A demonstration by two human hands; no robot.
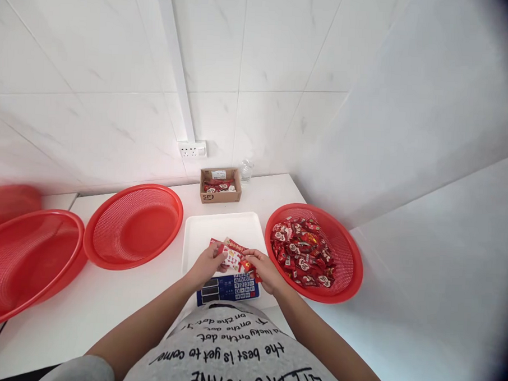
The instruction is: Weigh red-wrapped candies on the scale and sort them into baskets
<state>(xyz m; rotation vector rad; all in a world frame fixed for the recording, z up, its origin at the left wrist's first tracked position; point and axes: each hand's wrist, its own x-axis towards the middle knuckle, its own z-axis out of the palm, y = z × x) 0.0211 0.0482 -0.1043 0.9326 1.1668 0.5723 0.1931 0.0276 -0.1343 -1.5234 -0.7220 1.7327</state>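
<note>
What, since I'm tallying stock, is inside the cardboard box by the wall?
The cardboard box holds a few red and white packets, with a white label on its inner back wall. Anything beneath the packets is covered.

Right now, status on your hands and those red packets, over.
Left hand and right hand both shut on red packets, above white tray. Candy basket beside right hand, apart. Nothing blocking.

4 red bskts (132,227), 1 tray (218,228), 1 box (220,198)

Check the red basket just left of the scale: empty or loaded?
Empty: the red mesh basket shows only bare mesh, no packets inside.
</note>
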